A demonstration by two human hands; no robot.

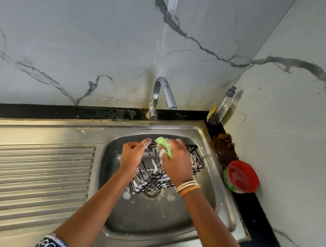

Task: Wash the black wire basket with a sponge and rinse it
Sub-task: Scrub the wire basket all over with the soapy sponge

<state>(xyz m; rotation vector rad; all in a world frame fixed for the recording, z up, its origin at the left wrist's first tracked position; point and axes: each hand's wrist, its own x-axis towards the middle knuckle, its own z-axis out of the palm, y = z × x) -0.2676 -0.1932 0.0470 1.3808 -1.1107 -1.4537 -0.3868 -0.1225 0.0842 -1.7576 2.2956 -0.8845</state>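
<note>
1. The black wire basket is held tilted above the bowl of the steel sink, over the drain, not resting on the sink floor as far as can be told.
2. The left hand is curled round the basket's left edge, so its grip is closed on the wire; the right hand is closed on the green sponge, which is pressed against the upper wires.
3. A slip is judged the main risk: the wires are coated in foam, and a soapy one-handed hold could let the basket drop into the sink.
4. Fingers or sponge could catch between the thin wires if scrubbing is forced, and bits of sponge could be torn off.
5. Soap could be left in the crossings if rinsing is cut short; no water is seen running from the tap.
6. The basket is seen as a rectangular frame of thin black wire with an open grid base, streaked with white lather, thickest along the lower part.
</note>
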